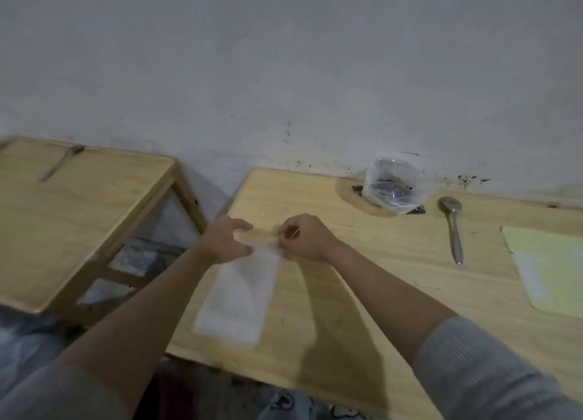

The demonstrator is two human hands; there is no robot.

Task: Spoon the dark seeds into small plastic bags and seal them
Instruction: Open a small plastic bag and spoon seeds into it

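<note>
Showing the head view: left hand (225, 238) and right hand (304, 236) each pinch the far mouth edge of an empty plastic bag (239, 293), whose long axis runs toward the person over the bench (362, 280). Seeds (391, 191) in their clear bag and the spoon (453, 227) lie far right, nearer the right-hand grip. Blur hides the mouth's opening.

The 2 tables (362, 262) are pale yellow-brown wood with a faint grain. The small bag (239, 296) is milky clear, the spoon (454, 227) silver-grey, the seeds (391, 192) near black, the sleeves (479, 366) ribbed grey.
</note>
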